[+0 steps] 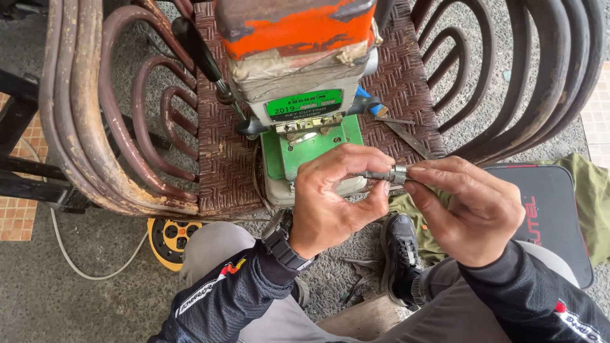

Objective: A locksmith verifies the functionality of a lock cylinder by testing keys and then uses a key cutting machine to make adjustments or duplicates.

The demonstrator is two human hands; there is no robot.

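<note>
A small metal cylinder (393, 174) is pinched between the fingertips of the left hand (333, 203) and right hand (467, 213); if either grip is loosened, it is likely dropped onto the gravel floor (330, 286).

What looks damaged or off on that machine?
The machine's orange top has chipped, worn paint, and tape is wrapped below it. Both hands hold a small metal cylinder; it looks intact.

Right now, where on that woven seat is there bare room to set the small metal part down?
Bare weave lies on the woven seat left of the green machine. The right side is crowded by a flat metal strip and blue-tipped tool. Both hands pinch the metal part.
</note>
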